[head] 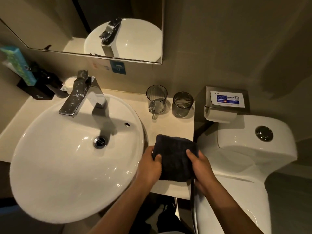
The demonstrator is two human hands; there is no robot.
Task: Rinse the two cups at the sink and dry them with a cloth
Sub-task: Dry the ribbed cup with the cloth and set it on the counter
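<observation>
Two cups stand upright at the back of the counter, right of the basin: a clear cup with a handle (pixel 156 99) and a smoky ribbed cup (pixel 182 104) beside it. A folded dark cloth (pixel 174 154) lies on the counter (pixel 170 126) in front of them. My left hand (pixel 151 165) grips the cloth's left edge. On the cloth's right edge my right hand (pixel 200 168) has its thumb on top. Both cups stand apart from my hands. The white basin (pixel 55 154) is at the left, its chrome tap (pixel 81 93) off.
A white toilet (pixel 249 152) stands close on the right, with a paper-roll holder (pixel 221 114) and a wipes pack (pixel 227 98) above it. Dark bottles (pixel 50 85) and a green tissue box (pixel 18 66) sit back left. A mirror (pixel 94 26) hangs above.
</observation>
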